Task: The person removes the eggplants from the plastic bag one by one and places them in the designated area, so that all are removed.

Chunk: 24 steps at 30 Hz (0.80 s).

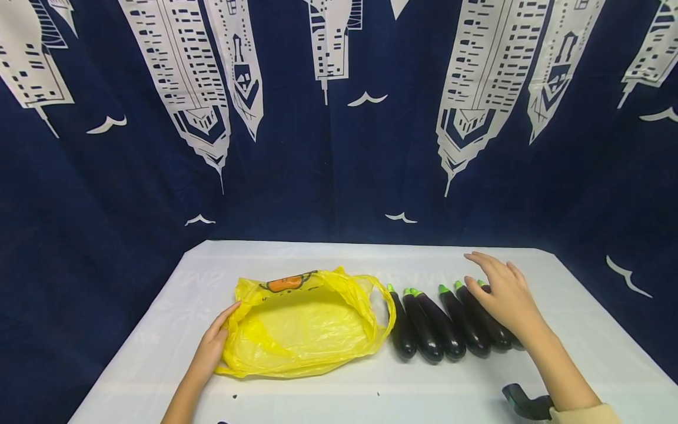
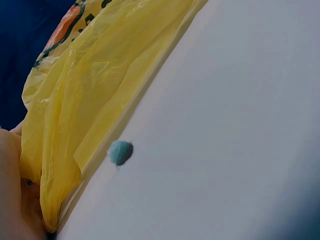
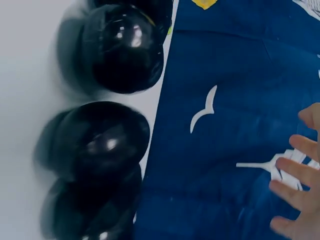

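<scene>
A yellow plastic bag lies on the white table with its mouth facing me and held wide. My left hand holds its left side, the top fingertip on the rim; the thumb is hidden in the head view. Folds of the bag run down beside that hand in the left wrist view. My right hand hovers, fingers spread, over the right end of a row of dark purple eggplants. Nothing is in its grasp. In the right wrist view its fingers show apart from the large eggplants.
A black curved object sits by the right forearm, near the table's front. A small dark speck lies in front of the bag. Behind the white table hangs a navy curtain printed with white buildings and birds.
</scene>
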Each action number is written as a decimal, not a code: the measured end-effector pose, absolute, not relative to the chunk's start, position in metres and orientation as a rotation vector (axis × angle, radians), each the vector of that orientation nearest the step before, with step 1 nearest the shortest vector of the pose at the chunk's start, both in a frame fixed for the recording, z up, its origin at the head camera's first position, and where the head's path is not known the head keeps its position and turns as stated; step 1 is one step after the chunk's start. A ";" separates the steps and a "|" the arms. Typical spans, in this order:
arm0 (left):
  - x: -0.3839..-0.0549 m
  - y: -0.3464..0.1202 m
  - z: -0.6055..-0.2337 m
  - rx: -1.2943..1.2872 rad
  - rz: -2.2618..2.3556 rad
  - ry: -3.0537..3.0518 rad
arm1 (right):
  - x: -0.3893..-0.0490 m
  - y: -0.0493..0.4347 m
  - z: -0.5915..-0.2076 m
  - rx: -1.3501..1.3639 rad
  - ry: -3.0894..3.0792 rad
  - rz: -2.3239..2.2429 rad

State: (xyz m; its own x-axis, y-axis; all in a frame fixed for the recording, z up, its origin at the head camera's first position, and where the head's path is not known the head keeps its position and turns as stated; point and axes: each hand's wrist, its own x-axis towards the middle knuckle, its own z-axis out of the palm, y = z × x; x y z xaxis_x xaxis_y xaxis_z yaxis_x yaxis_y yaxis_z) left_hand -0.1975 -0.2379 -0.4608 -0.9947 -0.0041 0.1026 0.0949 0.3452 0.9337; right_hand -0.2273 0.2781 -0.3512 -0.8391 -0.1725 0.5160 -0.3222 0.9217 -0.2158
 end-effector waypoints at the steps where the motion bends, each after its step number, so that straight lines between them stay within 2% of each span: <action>1: -0.197 -0.238 -0.461 -0.083 -1.749 -2.505 | -0.229 0.276 -0.349 0.343 -2.602 0.382; 12: -0.197 -0.238 -0.462 -0.079 -1.751 -2.504 | -0.248 0.258 -0.345 0.245 -2.855 0.273; 24: -0.196 -0.239 -0.461 -0.087 -1.735 -2.503 | -0.249 0.243 -0.356 0.154 -2.977 0.252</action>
State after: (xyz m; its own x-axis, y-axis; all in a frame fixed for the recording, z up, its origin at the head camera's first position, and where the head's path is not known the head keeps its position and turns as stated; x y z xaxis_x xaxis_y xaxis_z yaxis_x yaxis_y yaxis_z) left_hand -0.1962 -0.2387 -0.4609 -0.9939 -0.0071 0.1104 0.1009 0.3509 0.9309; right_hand -0.2495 0.2434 -0.3556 -0.9836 -0.0893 0.1569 -0.1144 0.9806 -0.1591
